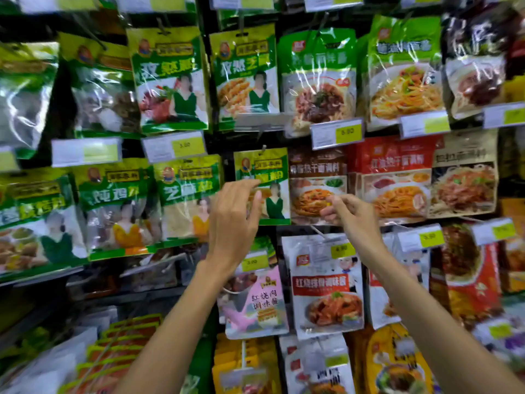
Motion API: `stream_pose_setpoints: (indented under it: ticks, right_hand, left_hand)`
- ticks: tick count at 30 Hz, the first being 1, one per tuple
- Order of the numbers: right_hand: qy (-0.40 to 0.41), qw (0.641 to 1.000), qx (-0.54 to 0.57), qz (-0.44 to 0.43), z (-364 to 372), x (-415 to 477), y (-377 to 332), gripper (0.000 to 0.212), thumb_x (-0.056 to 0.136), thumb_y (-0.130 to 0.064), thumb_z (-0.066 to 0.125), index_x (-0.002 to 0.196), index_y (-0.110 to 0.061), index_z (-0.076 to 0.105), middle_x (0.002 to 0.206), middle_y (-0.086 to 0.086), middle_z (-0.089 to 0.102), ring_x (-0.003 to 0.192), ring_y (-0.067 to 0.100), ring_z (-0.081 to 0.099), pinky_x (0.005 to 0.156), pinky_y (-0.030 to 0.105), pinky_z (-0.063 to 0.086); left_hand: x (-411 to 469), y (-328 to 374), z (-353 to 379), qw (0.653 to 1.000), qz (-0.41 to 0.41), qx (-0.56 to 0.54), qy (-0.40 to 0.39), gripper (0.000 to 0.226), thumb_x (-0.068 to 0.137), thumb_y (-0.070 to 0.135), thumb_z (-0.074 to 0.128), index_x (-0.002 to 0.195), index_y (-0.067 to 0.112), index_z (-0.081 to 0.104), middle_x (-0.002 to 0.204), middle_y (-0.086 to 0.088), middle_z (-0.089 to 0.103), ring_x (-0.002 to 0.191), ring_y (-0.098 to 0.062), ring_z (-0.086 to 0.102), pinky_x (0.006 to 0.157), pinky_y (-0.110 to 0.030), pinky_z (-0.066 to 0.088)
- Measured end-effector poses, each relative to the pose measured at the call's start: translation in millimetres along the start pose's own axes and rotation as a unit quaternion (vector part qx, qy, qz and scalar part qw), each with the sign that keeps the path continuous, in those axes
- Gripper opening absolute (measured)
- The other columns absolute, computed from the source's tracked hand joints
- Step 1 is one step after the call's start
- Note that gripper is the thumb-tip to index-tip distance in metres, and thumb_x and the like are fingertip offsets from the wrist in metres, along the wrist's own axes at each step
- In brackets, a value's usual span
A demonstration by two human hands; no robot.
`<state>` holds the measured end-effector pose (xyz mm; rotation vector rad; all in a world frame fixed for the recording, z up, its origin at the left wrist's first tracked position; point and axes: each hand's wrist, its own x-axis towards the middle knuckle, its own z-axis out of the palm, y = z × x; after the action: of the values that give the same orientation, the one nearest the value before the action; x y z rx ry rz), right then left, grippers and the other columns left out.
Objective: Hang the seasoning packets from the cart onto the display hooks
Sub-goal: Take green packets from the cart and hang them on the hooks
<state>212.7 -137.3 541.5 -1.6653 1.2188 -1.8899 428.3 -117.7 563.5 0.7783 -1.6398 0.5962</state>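
Observation:
A green and yellow seasoning packet (265, 177) hangs from a metal display hook (263, 149) in the middle row of the rack. My left hand (233, 220) is raised in front of the packet's left edge. Its forefinger and thumb are spread, their tips resting on the packet's face. My right hand (348, 213) hovers just right of that packet, in front of a brown noodle-sauce packet (318, 172). Its fingers are curled in and I see nothing in them. The cart is out of view.
Hanging packets fill the rack on all sides: green ones (170, 81) above and to the left, red and brown ones (392, 177) to the right, white ones (326, 285) below. Yellow price tags (336, 135) jut out from the hook ends. A bare hook (321, 233) sticks out below my right hand.

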Motion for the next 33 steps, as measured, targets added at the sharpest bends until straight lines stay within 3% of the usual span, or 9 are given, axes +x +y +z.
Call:
stream_pose_setpoints:
  ticks: [6,8,10,14,19,21,24,28,33]
  right_hand:
    - [0.071,0.993,-0.052,0.083,-114,-119,54,0.030,0.099,-0.028,0.049,0.078,-0.023,0.069,0.071,0.003,0.071,0.063,0.022,0.064,0.055,0.028,0.052]
    - [0.110,0.980,-0.088,0.140,-154,-165,83,0.032,0.099,-0.025,0.050,0.074,-0.015,0.067,0.069,0.006,0.070,0.060,0.017,0.063,0.060,0.035,0.050]
    - [0.158,0.956,-0.116,0.218,-193,-214,114,0.031,0.097,-0.021,0.052,0.070,-0.017,0.066,0.064,-0.001,0.069,0.056,0.008,0.061,0.059,0.030,0.047]
    - [0.257,0.876,-0.181,0.367,-257,-319,168,0.032,0.094,-0.016,0.057,0.063,-0.023,0.061,0.058,-0.008,0.064,0.059,0.008,0.061,0.063,0.031,0.045]
    - [0.367,0.758,-0.211,0.496,-301,-424,213,0.025,0.093,-0.014,0.055,0.070,-0.015,0.065,0.075,0.014,0.069,0.080,0.035,0.068,0.077,0.049,0.051]
    - [0.408,0.707,-0.223,0.532,-311,-462,233,0.025,0.095,-0.015,0.053,0.076,-0.006,0.067,0.077,0.017,0.068,0.078,0.034,0.066,0.074,0.045,0.051]
    - [0.431,0.636,-0.248,0.590,-317,-518,260,0.026,0.096,-0.017,0.051,0.085,-0.001,0.069,0.081,0.015,0.068,0.078,0.029,0.064,0.073,0.038,0.049]
    - [0.424,0.584,-0.278,0.634,-315,-568,300,0.034,0.096,-0.010,0.052,0.063,-0.009,0.060,0.060,0.005,0.053,0.057,0.020,0.048,0.059,0.029,0.032]
    - [0.420,0.527,-0.256,0.694,-304,-618,344,0.020,0.097,-0.017,0.050,0.102,-0.002,0.063,0.099,0.019,0.065,0.093,0.034,0.061,0.071,0.034,0.044]
  left_hand:
    - [-113,121,82,0.933,-0.156,-0.265,-0.189,0.025,0.100,0.022,0.045,0.098,0.009,0.066,0.087,-0.003,0.067,0.076,-0.007,0.057,0.066,-0.017,0.039]
    - [-154,161,110,0.894,-0.184,-0.311,-0.265,0.025,0.100,0.023,0.044,0.096,0.010,0.066,0.081,-0.006,0.067,0.069,-0.012,0.056,0.063,-0.022,0.040]
    - [-194,199,139,0.851,-0.200,-0.346,-0.339,0.026,0.099,0.024,0.045,0.098,0.009,0.066,0.079,-0.010,0.067,0.066,-0.020,0.058,0.063,-0.034,0.043]
    - [-274,265,187,0.779,-0.194,-0.371,-0.467,0.020,0.097,0.018,0.051,0.097,0.006,0.067,0.079,-0.014,0.070,0.065,-0.022,0.058,0.062,-0.033,0.041]
    - [-370,322,233,0.663,-0.183,-0.394,-0.610,0.020,0.096,0.012,0.051,0.097,-0.001,0.065,0.080,-0.021,0.068,0.074,-0.030,0.064,0.069,-0.040,0.048]
    - [-413,340,251,0.622,-0.156,-0.382,-0.666,0.022,0.097,0.012,0.049,0.099,-0.004,0.064,0.089,-0.025,0.066,0.085,-0.033,0.063,0.074,-0.039,0.044]
    - [-471,360,268,0.566,-0.127,-0.364,-0.728,0.021,0.097,0.012,0.048,0.100,-0.002,0.063,0.094,-0.024,0.065,0.089,-0.033,0.061,0.067,-0.032,0.035]
    - [-536,374,291,0.541,-0.093,-0.343,-0.762,0.019,0.096,0.007,0.047,0.094,-0.001,0.064,0.089,-0.026,0.066,0.085,-0.037,0.062,0.064,-0.035,0.038]
    - [-604,382,307,0.505,-0.082,-0.293,-0.808,0.021,0.096,0.008,0.048,0.109,-0.002,0.060,0.101,-0.023,0.065,0.090,-0.031,0.061,0.069,-0.033,0.042]
